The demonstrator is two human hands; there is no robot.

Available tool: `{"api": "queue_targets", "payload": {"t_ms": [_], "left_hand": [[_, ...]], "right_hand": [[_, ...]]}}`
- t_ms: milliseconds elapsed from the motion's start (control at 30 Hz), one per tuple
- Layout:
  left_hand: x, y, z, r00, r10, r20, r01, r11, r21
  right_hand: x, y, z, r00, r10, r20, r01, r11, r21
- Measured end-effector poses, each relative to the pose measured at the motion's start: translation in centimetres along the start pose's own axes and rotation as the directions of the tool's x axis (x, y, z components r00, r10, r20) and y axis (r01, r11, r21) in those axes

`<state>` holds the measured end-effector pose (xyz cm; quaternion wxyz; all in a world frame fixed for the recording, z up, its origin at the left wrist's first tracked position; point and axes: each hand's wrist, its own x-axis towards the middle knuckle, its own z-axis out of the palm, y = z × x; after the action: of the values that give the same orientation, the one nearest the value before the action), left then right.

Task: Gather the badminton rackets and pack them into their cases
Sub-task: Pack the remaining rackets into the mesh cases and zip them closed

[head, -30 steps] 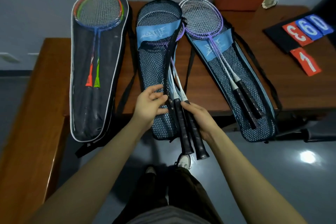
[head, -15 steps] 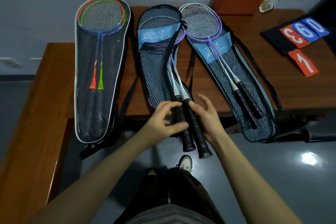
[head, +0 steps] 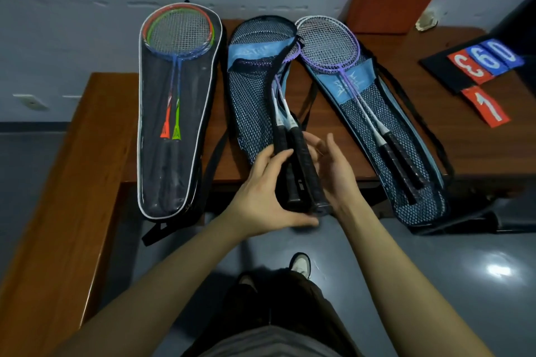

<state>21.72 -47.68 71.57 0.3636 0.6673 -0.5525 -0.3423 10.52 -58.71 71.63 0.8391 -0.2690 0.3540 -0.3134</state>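
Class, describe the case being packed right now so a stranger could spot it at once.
Start at the brown table, where three cases lie side by side. The middle case, blue mesh, is the only one between both hands, with two black grips poking out of its near end.

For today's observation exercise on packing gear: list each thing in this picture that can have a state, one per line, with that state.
Left case: holds two rackets, clear cover over them.
Middle case: open along one edge, two rackets partly in.
Middle rackets: black handles sticking out.
Right case: open, two rackets lying on it.
Left hand: touches the handles.
Right hand: open, beside the handles.
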Motion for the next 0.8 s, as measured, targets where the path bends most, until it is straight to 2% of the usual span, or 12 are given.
{"api": "queue_targets", "payload": {"t_ms": [67,133,267,433,500,600,733,800], "left_hand": [[-0.3,0.2,-0.5,0.998,-0.043,0.035,0.042,0.999,0.032],[-0.6,0.3,-0.7,0.999,-0.046,0.014,0.046,0.999,0.001],[-0.5,-0.3,-1.0,0.985,-0.031,-0.172,0.009,0.992,-0.127],[0.6,-1.0,-1.3,0.933,-0.029,-0.358,-0.011,0.994,-0.111],[1.0,-1.4,-1.3,0.913,-0.013,-0.408,-0.037,0.993,-0.114],[1.1,-1.7,-1.0,0.903,0.007,-0.430,-0.050,0.995,-0.089],[1.2,-1.8,-1.1,0.893,-0.012,-0.450,-0.037,0.994,-0.101],[1.1,-1.7,-1.6,0.916,-0.005,-0.400,-0.045,0.992,-0.114]], "right_hand": [[-0.4,0.2,0.4,0.999,0.011,0.042,-0.014,0.997,0.071],[-0.6,0.5,0.6,0.998,0.018,0.062,-0.024,0.995,0.095],[-0.8,0.7,0.7,0.996,0.009,0.094,-0.017,0.996,0.083],[-1.2,1.0,0.5,0.991,-0.007,0.132,0.004,1.000,0.022],[-1.2,1.0,0.5,0.991,-0.039,0.131,0.048,0.997,-0.068],[-1.2,1.0,0.7,0.991,-0.075,0.108,0.096,0.975,-0.200],[-0.9,1.0,1.1,0.990,-0.091,0.105,0.115,0.959,-0.260],[-0.8,1.0,1.2,0.988,-0.095,0.121,0.124,0.957,-0.261]]}}
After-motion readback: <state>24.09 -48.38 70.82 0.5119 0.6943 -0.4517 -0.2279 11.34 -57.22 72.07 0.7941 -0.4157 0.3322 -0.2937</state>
